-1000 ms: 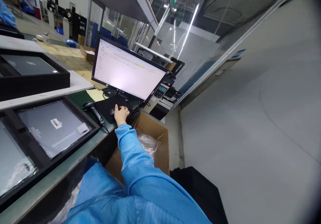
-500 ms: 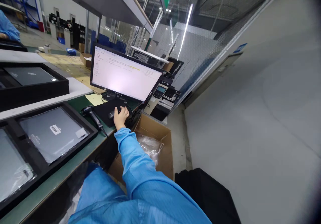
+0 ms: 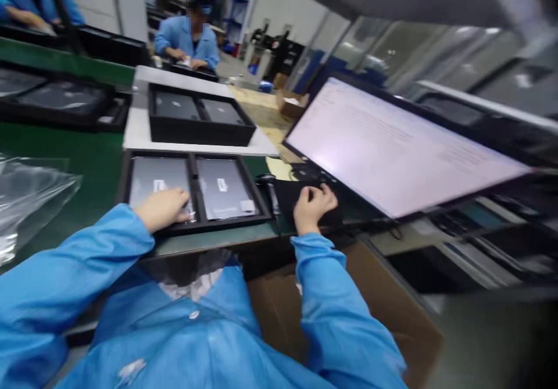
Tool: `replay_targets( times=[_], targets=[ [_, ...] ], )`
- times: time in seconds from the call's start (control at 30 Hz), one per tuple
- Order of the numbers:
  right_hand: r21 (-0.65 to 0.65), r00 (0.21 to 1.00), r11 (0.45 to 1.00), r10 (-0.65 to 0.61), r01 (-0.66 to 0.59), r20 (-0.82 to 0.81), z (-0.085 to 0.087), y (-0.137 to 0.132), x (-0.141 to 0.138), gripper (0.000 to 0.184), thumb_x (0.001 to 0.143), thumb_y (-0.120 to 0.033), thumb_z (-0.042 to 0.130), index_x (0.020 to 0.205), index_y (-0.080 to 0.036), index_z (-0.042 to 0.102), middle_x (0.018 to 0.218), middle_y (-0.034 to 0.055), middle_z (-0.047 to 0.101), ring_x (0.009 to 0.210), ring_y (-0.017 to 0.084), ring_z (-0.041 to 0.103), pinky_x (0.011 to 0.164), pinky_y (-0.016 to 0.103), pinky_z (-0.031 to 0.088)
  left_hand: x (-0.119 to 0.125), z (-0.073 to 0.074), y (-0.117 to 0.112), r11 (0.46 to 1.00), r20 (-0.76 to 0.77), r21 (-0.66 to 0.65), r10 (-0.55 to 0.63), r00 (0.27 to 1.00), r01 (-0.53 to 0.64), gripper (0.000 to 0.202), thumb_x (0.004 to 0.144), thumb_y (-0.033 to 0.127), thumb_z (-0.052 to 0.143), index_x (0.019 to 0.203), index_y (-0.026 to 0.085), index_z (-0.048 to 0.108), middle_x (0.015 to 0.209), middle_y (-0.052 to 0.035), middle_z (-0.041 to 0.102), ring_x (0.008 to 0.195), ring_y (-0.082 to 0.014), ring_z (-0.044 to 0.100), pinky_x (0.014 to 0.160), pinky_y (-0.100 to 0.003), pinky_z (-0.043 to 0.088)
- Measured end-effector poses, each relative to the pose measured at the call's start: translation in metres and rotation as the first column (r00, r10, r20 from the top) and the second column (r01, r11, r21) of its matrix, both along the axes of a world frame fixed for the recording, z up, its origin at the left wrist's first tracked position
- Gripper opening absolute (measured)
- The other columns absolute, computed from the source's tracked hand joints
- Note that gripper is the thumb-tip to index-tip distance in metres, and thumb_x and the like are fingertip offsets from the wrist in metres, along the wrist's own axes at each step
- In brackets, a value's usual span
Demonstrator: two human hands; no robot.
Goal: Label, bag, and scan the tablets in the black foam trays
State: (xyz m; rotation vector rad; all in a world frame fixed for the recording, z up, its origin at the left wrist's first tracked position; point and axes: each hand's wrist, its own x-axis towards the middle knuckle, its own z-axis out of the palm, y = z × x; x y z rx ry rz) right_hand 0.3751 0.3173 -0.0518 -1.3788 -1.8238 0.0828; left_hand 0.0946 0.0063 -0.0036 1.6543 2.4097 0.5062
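Observation:
My left hand [image 3: 163, 207] rests on a grey, plastic-wrapped flat device [image 3: 143, 171], which looks like a tablet, in the left compartment of a black tray [image 3: 195, 194]. Its bent fingers reach the device's lower right corner with a gap between them. A second wrapped device [image 3: 222, 194] with a white label lies in the right compartment. Over the black mouse pad [image 3: 285, 194], my right hand [image 3: 314, 206] has loosely curled fingers held apart; I see nothing in them. The mouse does not show. Beside the pad lies a blurred handheld scanner [image 3: 271, 194].
A large monitor [image 3: 392, 150] stands at right, an open cardboard box [image 3: 387, 296] below it. Another black tray [image 3: 200, 133] with devices sits on a white board behind. Clear plastic bags [image 3: 30, 203] lie at left. Two co-workers in blue sit across the benches.
My view has swung left, bringing my left hand and the co-workers into sight. My right hand stays over the mouse pad, its fingers now more curled.

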Motion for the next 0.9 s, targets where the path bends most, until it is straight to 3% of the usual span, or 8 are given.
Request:
replay_targets(
  times=[0.07,0.13,0.33,0.43,0.53,0.67,0.77,0.9],
  targets=[
    [0.221,0.986,0.965,0.156,-0.139,-0.063,0.001,-0.003,-0.022,0.030,0.098,-0.039,0.048,0.099,-0.019,0.069,0.140,0.0210,0.056,0.141,0.039,0.042,0.118,0.065,0.033,-0.003,0.001,-0.002,0.998,-0.015,-0.058,0.037,0.999,-0.038,0.038,0.098,0.046,0.068,0.110,0.011,0.069,0.113,-0.0119,0.069,0.108,-0.0255,0.067,0.100,-0.044,0.054],
    [0.310,0.937,0.889,0.349,-0.336,0.013,0.013,-0.016,-0.049,0.031,0.099,-0.043,0.046,0.099,-0.021,0.069,0.138,0.0191,0.057,0.138,0.037,0.047,0.116,0.063,0.036,-0.004,-0.001,-0.007,0.995,-0.018,-0.086,0.048,0.999,-0.050,0.040,0.100,0.046,0.066,0.122,0.012,0.066,0.123,-0.0120,0.066,0.114,-0.0261,0.065,0.102,-0.048,0.055],
    [0.236,0.657,0.621,0.744,-0.747,0.122,0.056,-0.080,-0.172,0.035,0.105,-0.044,0.042,0.101,-0.020,0.068,0.134,0.0173,0.062,0.134,0.031,0.054,0.116,0.055,0.039,0.017,-0.015,0.000,0.996,-0.001,-0.090,0.008,1.000,-0.008,0.041,0.099,0.042,0.068,0.129,0.014,0.065,0.131,-0.0147,0.063,0.119,-0.0268,0.063,0.103,-0.048,0.056],
    [0.192,0.516,0.509,0.857,-0.839,-0.015,0.057,-0.103,-0.233,0.035,0.104,-0.047,0.048,0.096,-0.020,0.068,0.129,0.0149,0.066,0.129,0.029,0.057,0.114,0.048,0.043,0.017,-0.016,0.009,0.996,0.017,-0.082,0.023,1.000,-0.021,0.040,0.100,0.045,0.067,0.125,0.014,0.066,0.126,-0.0132,0.065,0.115,-0.0249,0.065,0.101,-0.046,0.056],
    [0.124,0.412,0.449,0.878,-0.885,-0.242,0.049,-0.117,-0.274,0.036,0.103,-0.051,0.053,0.092,-0.020,0.067,0.122,0.0120,0.069,0.118,0.024,0.063,0.103,0.038,0.052,0.001,-0.011,0.002,0.995,0.022,-0.075,0.065,0.998,-0.063,0.034,0.098,0.045,0.065,0.112,0.014,0.070,0.112,-0.0132,0.070,0.106,-0.0259,0.068,0.097,-0.042,0.055],
    [-0.162,0.467,0.444,0.767,-0.881,-0.440,0.039,-0.124,-0.288,0.031,0.101,-0.046,0.059,0.086,-0.019,0.063,0.093,0.0037,0.072,0.085,0.016,0.070,0.077,0.026,0.056,-0.031,-0.006,-0.035,0.961,0.066,-0.001,0.276,0.959,-0.277,0.023,0.097,0.037,0.056,0.093,0.017,0.066,0.094,-0.0138,0.073,0.090,-0.0294,0.070,0.083,-0.038,0.053],
    [-0.507,0.547,0.317,0.732,-0.801,-0.407,0.029,-0.133,-0.279,0.024,0.099,-0.030,0.064,0.079,-0.019,0.059,0.073,-0.0005,0.069,0.058,0.011,0.064,0.056,0.021,0.050,-0.046,-0.012,-0.065,0.855,0.333,0.117,0.446,0.831,-0.506,0.019,0.092,0.036,0.055,0.084,0.020,0.060,0.094,-0.0105,0.075,0.090,-0.0277,0.071,0.082,-0.037,0.054],
    [-0.708,0.568,0.191,0.747,-0.680,-0.344,0.015,-0.150,-0.267,0.024,0.091,-0.015,0.072,0.073,-0.018,0.056,0.064,0.0002,0.069,0.050,0.011,0.064,0.046,0.018,0.046,-0.044,-0.024,-0.084,0.735,0.689,0.225,0.344,0.638,-0.640,0.013,0.089,0.033,0.056,0.084,0.021,0.055,0.110,-0.0083,0.078,0.108,-0.0251,0.073,0.096,-0.037,0.056]
  ],
)
